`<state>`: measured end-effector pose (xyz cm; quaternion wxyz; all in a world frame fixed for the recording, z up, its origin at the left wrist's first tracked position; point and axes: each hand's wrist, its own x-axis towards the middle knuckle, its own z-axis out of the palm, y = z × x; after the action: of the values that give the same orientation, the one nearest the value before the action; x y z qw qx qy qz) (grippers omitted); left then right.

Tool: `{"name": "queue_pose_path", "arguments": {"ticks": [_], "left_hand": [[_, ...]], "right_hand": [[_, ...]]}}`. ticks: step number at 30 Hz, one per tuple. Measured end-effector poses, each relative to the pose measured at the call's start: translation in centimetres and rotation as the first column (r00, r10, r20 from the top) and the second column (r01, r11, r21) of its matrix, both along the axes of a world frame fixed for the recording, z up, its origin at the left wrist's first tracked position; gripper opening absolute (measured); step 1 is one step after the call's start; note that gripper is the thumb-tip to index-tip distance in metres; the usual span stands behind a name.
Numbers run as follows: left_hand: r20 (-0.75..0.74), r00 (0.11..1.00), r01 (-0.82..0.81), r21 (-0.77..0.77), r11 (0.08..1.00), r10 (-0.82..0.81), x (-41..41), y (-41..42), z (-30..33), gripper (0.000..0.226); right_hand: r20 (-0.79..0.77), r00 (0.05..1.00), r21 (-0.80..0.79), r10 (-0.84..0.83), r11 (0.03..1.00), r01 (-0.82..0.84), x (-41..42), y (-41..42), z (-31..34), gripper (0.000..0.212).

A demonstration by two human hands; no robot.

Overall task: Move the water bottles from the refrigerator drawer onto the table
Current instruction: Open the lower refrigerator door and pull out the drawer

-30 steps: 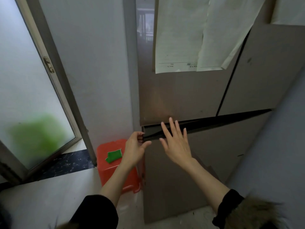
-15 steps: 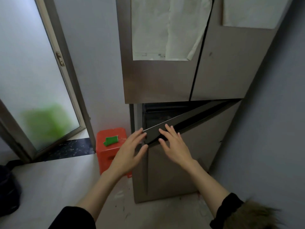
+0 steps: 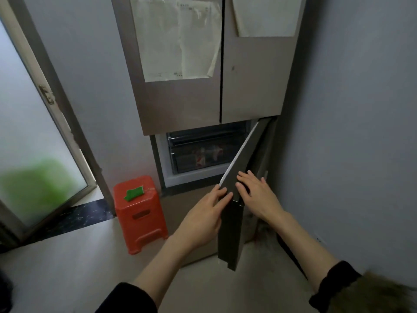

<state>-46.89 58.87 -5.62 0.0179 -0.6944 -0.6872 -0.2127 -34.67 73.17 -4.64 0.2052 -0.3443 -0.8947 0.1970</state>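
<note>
A tall brown-grey metal refrigerator [image 3: 180, 102] stands with its lower door [image 3: 234, 222] swung wide, showing dark translucent plastic drawers [image 3: 198, 157] with blurred red-and-white items inside. The left hand [image 3: 203, 220] lies with straight fingers on the door's inner face near its top edge, and the right hand [image 3: 259, 197] lies flat on its outer face. A red plastic stool [image 3: 140, 218] carrying a green scrap [image 3: 134, 193] sits just left of the refrigerator.

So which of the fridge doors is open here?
The lower door, swung out between both hands, exposing the drawers. The two paper-covered upper doors are closed.
</note>
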Motion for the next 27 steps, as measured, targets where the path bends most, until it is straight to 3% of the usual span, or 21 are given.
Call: {"name": "queue_pose_path", "arguments": {"ticks": [7, 11, 19, 23, 27], "left_hand": [[-0.04, 0.976, 0.214, -0.007, 0.977, -0.214, 8.2, 2.3, 0.3, 0.059], [-0.078, 0.975, 0.207, -0.023, 0.978, -0.209, 11.9, 5.0, 0.0, 0.068], [-0.139, 0.967, 0.172, -0.269, 0.948, -0.214, 20.4, 12.8, -1.9, 0.071], [-0.146, 0.962, 0.178, -0.3, 0.937, -0.229, 23.7, 15.8, -2.4, 0.071], [-0.151, 0.953, 0.202, -0.33, 0.922, -0.263, 26.6, 18.8, -1.7, 0.069]], "right_hand": [[0.05, 0.995, -0.079, -0.084, 0.993, 0.088, 10.3, 2.4, 0.1, 0.039], [0.048, 0.995, -0.095, -0.085, 0.992, 0.089, 16.0, 4.2, 0.8, 0.038], [0.145, 0.975, 0.127, -0.17, 0.98, 0.152, 25.4, 9.1, 2.2, 0.043], [0.167, 0.966, 0.29, -0.199, 0.946, 0.145, 29.0, 10.7, 2.1, 0.038], [0.176, 0.944, 0.278, -0.277, 0.934, 0.223, 32.0, 11.9, 1.5, 0.045]]}}
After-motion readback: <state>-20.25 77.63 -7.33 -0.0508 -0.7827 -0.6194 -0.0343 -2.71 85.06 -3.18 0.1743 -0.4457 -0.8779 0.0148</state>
